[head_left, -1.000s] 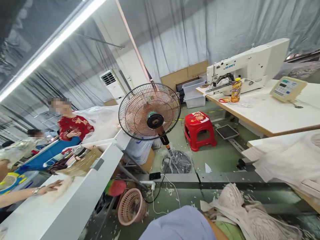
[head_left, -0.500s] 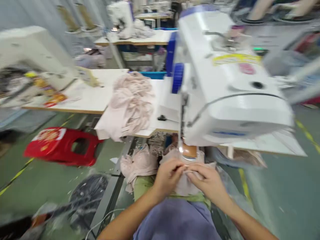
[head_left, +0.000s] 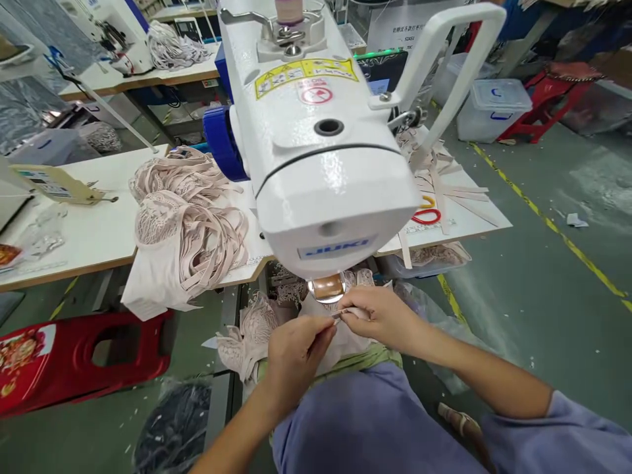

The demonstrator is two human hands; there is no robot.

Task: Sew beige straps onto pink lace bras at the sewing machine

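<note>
A pale strip (head_left: 338, 315) lies between the fingertips, on the near side of the machine (head_left: 336, 204), its short visible part running left to right, and the left hand (head_left: 296, 349) and right hand (head_left: 382, 320) (this one lies farther) both pinch it.

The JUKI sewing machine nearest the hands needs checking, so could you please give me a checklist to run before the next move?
1. Right hand gripping pale material: ok.
2. Left hand pinching it too: ok.
3. Needle position: cannot tell, hidden by the sewing machine.
4. Red handle loop away from both hands: ok, on the tabletop.
5. Fabric pile fully on the tabletop: not ok, it overhangs the edge.
</note>
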